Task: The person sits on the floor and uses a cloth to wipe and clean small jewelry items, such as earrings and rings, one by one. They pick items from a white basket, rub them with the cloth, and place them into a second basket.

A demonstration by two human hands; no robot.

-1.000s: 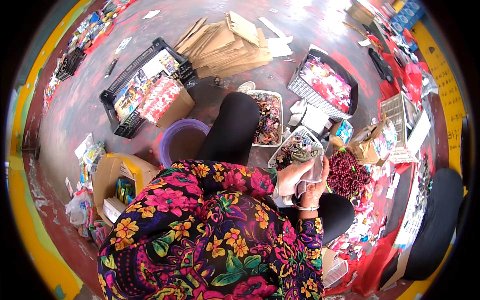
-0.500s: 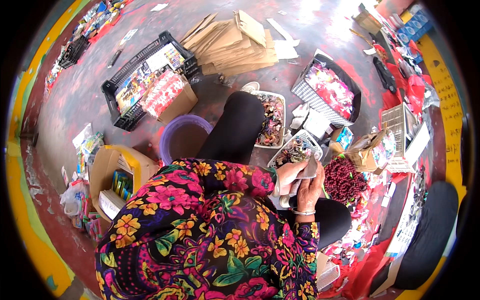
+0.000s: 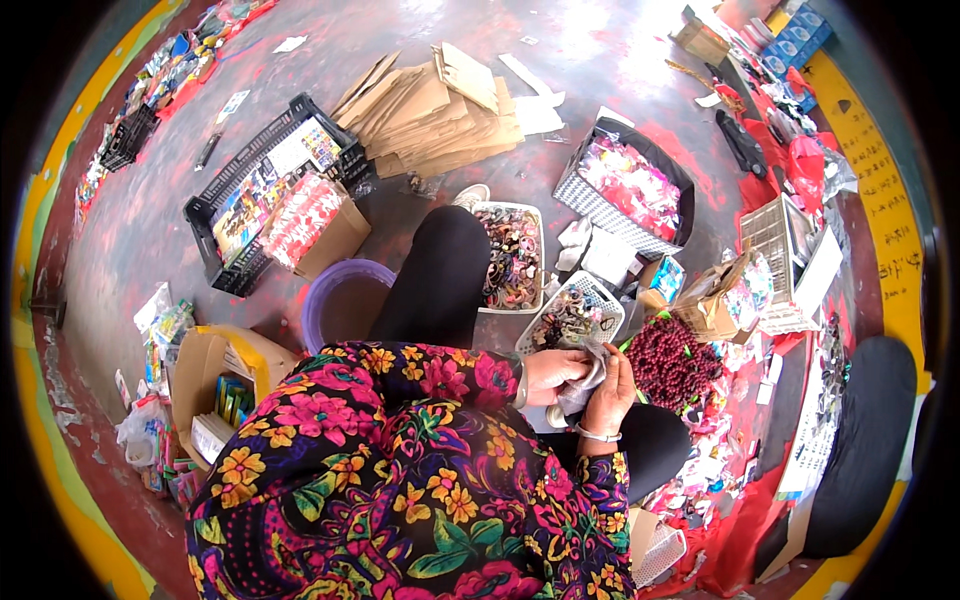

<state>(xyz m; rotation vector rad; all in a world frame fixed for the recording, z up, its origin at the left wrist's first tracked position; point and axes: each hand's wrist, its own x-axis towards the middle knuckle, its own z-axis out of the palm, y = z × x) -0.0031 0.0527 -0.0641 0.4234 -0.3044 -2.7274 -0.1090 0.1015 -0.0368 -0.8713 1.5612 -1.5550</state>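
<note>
Red-smudged floor (image 3: 330,60) spreads around the left hand (image 3: 548,374) and right hand (image 3: 611,396), which grasp a grey cloth (image 3: 578,394) between them, a white basket (image 3: 607,304) just beyond, dark-red beads (image 3: 675,362) rightward.

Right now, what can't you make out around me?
In the head view:
Grey item: kind unclear, folded and partly covered by the left hand and right hand.
Pieces in the small basket: too small and jumbled to identify.
Purple tub: right side hidden by your leg.
</note>
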